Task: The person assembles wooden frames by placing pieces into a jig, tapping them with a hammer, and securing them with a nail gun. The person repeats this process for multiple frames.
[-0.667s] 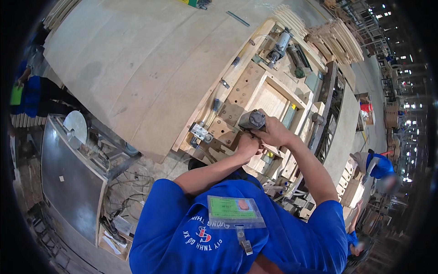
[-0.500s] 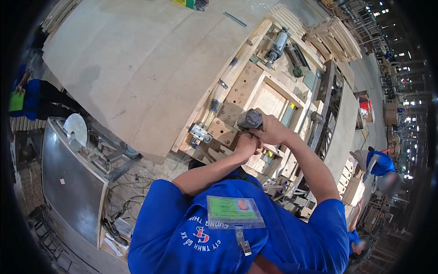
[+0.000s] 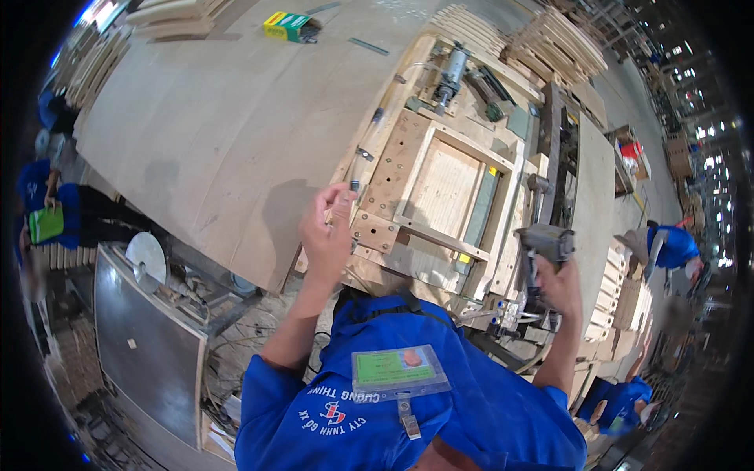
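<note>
My right hand (image 3: 559,284) grips a dark grey nail gun (image 3: 547,243), held over the right side of the wooden jig (image 3: 386,169). A pale rectangular wooden frame (image 3: 416,171) lies in the jig, with a wooden panel (image 3: 444,182) showing inside it. My left hand (image 3: 326,231) is raised at the jig's left edge, with thumb and fingers bent together. Its fingertips are beside a small dark fitting (image 3: 354,186) on the edge rail; whether they pinch anything is hidden.
An air cylinder (image 3: 451,77) sits at the jig's far end. A green and yellow box (image 3: 288,27) and a metal strip (image 3: 368,46) lie on the large wooden table (image 3: 212,133). Stacked slats (image 3: 558,47) stand far right. Co-workers are at both sides.
My hands were together over the frame's near left corner. My right hand has carried the nail gun to the right; my left has moved left to the jig's edge. The view has shifted slightly.
</note>
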Demonstrator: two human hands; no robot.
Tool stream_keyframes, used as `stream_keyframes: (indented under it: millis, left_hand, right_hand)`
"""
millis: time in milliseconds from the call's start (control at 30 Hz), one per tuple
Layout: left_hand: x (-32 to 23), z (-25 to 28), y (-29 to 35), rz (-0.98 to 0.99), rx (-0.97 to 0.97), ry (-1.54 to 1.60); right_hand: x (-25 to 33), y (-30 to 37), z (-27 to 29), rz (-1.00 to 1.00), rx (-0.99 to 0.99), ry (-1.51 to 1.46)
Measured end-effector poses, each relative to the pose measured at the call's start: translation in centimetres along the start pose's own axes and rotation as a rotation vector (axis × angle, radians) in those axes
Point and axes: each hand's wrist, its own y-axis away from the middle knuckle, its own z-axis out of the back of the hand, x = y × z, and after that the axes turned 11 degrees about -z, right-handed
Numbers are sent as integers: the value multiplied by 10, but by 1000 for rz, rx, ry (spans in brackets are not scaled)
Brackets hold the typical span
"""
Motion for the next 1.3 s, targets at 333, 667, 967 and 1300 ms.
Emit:
stream_keyframes:
  millis: [333,667,967,1300]
  left_hand:
    - [-34,-48,17,-392,619,-180]
    - [23,-169,42,-524,1210,-521]
    - [20,-198,40,-522,1370,-630]
    - [21,-212,5,-590,1622,-419]
  right_hand:
    - [-185,-38,102,-122,-789,669]
    - [-199,6,14,236,-540,-94]
    - [-187,100,-68,144,-125,-550]
    - [-185,94,-59,120,-286,-474]
